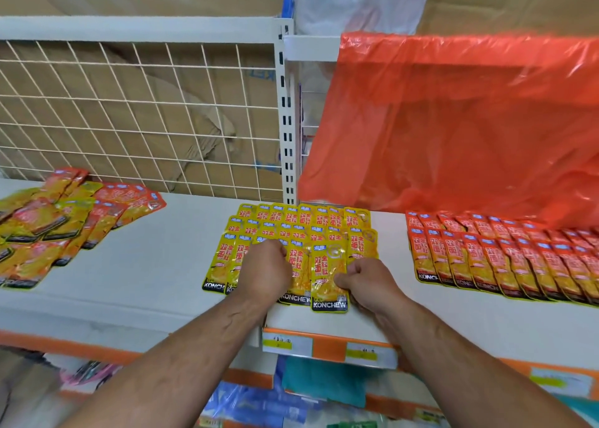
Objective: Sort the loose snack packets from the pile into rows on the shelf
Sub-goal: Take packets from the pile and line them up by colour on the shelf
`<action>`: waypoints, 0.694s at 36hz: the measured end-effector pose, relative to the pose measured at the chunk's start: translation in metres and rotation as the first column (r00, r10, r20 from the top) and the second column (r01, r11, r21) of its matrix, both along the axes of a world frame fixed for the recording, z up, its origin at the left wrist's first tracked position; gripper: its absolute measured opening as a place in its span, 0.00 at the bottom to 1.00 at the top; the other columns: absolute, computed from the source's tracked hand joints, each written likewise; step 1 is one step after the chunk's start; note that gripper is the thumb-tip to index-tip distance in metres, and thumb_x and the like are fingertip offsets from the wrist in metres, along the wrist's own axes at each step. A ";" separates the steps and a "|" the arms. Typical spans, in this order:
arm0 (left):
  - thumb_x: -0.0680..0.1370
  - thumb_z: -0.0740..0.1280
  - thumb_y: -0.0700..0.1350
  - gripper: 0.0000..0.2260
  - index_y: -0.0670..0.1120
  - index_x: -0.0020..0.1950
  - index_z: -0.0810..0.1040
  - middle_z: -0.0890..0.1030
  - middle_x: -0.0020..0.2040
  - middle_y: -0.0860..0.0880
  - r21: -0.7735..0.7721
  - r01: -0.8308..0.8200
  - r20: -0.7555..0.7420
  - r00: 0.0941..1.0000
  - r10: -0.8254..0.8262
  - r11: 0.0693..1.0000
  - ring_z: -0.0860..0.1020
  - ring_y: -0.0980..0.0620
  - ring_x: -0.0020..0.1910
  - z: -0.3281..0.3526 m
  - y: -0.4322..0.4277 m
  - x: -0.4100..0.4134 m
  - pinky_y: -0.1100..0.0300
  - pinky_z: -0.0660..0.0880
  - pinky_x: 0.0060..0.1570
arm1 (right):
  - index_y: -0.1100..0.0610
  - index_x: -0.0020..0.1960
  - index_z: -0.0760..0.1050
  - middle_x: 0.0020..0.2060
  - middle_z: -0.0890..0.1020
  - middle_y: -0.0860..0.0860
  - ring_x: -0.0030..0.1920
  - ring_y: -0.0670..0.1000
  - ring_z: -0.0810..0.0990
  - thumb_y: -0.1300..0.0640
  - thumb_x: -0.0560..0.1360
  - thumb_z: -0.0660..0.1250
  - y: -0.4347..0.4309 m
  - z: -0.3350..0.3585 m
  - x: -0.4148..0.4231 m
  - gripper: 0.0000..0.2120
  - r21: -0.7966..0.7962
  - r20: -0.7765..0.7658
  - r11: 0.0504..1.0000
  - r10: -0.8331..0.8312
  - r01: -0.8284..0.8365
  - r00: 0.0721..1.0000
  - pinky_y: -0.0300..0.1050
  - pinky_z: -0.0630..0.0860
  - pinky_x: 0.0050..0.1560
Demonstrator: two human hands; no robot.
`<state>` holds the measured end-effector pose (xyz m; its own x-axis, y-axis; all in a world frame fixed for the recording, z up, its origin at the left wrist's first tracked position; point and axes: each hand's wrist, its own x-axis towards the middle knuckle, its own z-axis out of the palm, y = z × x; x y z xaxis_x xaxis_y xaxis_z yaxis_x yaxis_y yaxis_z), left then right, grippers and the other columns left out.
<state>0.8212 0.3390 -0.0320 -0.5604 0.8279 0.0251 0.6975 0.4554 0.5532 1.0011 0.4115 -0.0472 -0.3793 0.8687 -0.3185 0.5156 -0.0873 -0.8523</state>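
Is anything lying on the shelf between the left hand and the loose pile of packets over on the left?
Nothing visible. The left hand sits curled on the yellow rows; only bare shelf lies between it and the loose pile. The right hand pinches a front yellow packet.

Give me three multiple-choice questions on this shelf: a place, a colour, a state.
1. Where on the shelf is the loose pile? A left end; B right end; C centre.
2. What colour are the right-hand rows? A yellow; B red; C blue.
3. What is the right hand doing? A lying flat; B pinching a yellow packet; C hanging off the shelf.
Answers: 1 A, jumbled packets lie left; 2 B, those packs are red; 3 B, it grips the packet's edge.
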 end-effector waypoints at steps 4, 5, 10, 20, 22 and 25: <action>0.73 0.67 0.36 0.07 0.41 0.49 0.81 0.83 0.44 0.45 0.008 0.020 0.007 1.000 -0.020 1.000 0.78 0.48 0.41 -0.002 -0.002 0.001 0.56 0.76 0.41 | 0.52 0.29 0.62 0.29 0.65 0.56 0.29 0.52 0.64 0.59 0.73 0.73 -0.002 0.004 -0.001 0.22 0.000 0.016 1.000 -0.004 0.004 1.000 0.45 0.61 0.35; 0.73 0.67 0.36 0.07 0.41 0.48 0.81 0.83 0.43 0.45 0.012 0.027 0.011 1.000 -0.027 1.000 0.79 0.48 0.40 -0.002 -0.002 0.001 0.55 0.76 0.40 | 0.52 0.29 0.62 0.30 0.65 0.56 0.29 0.52 0.64 0.59 0.73 0.73 -0.003 0.005 -0.002 0.22 -0.003 0.018 1.000 -0.007 0.007 1.000 0.45 0.61 0.35; 0.73 0.67 0.36 0.06 0.41 0.48 0.80 0.81 0.42 0.47 0.030 0.056 -0.004 0.998 -0.056 0.998 0.75 0.50 0.39 -0.003 -0.003 -0.002 0.61 0.69 0.37 | 0.53 0.29 0.62 0.29 0.66 0.57 0.24 0.51 0.62 0.60 0.74 0.72 -0.006 0.012 -0.004 0.22 -0.040 0.018 0.999 -0.022 0.022 1.000 0.41 0.59 0.28; 0.74 0.67 0.41 0.09 0.42 0.53 0.79 0.81 0.45 0.47 0.048 0.126 -0.076 0.990 -0.122 0.991 0.78 0.48 0.43 0.000 -0.004 -0.007 0.56 0.76 0.42 | 0.54 0.28 0.64 0.26 0.70 0.53 0.28 0.54 0.70 0.57 0.71 0.75 -0.011 0.017 -0.016 0.22 0.034 0.182 0.996 -0.088 0.083 0.979 0.45 0.67 0.33; 0.74 0.67 0.41 0.09 0.43 0.53 0.79 0.81 0.46 0.47 0.054 0.148 -0.093 0.985 -0.142 0.988 0.78 0.48 0.44 0.002 -0.005 -0.007 0.56 0.76 0.42 | 0.55 0.28 0.65 0.25 0.70 0.53 0.30 0.55 0.72 0.56 0.71 0.75 -0.013 0.020 -0.019 0.21 0.105 0.261 0.993 -0.078 0.052 0.962 0.45 0.67 0.34; 0.75 0.68 0.43 0.08 0.44 0.53 0.79 0.81 0.46 0.47 0.031 0.196 -0.138 0.972 -0.190 0.980 0.78 0.47 0.44 0.002 -0.008 -0.007 0.57 0.74 0.41 | 0.56 0.31 0.66 0.27 0.71 0.52 0.29 0.53 0.70 0.54 0.71 0.74 -0.015 0.022 -0.022 0.19 0.182 0.349 0.983 -0.090 0.027 0.933 0.44 0.63 0.31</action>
<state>0.8146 0.3313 -0.0300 -0.3790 0.9165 0.1279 0.8390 0.2821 0.4653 0.9795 0.3960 -0.0254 -0.2158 0.9392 -0.2672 0.7850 0.0041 -0.6195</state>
